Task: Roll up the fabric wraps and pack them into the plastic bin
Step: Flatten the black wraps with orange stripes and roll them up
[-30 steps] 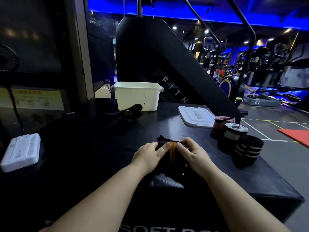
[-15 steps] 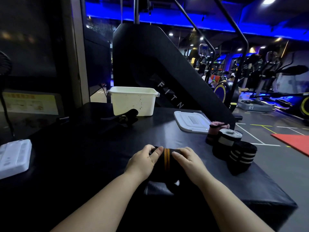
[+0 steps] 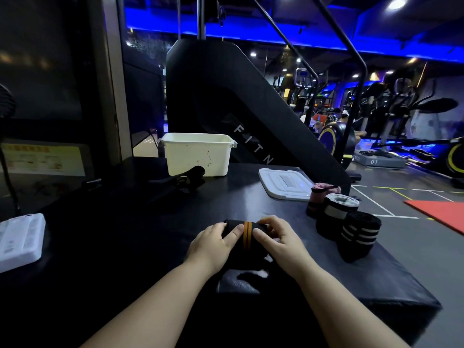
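A black fabric wrap with two orange stripes (image 3: 247,237) lies partly rolled on the black padded table (image 3: 125,234). My left hand (image 3: 213,243) grips its left side and my right hand (image 3: 278,241) grips its right side, thumbs close to the stripes. The wrap's loose tail runs toward me between my wrists. The white plastic bin (image 3: 198,154) stands open at the back of the table, and what it holds is hidden. Three rolled wraps stand at the right: a pink one (image 3: 317,197), a black and white one (image 3: 336,214) and a black one with white stripes (image 3: 359,232).
The bin's white lid (image 3: 283,182) lies flat right of the bin. An unrolled black wrap (image 3: 183,179) sits in front of the bin. A white flat case (image 3: 20,237) rests at the left edge. A large black gym machine (image 3: 238,109) rises behind the table.
Both hands have kept turning the orange-striped wrap, and the roll has grown thicker while the loose tail got shorter. The loose end sticking up behind the roll is no longer visible.
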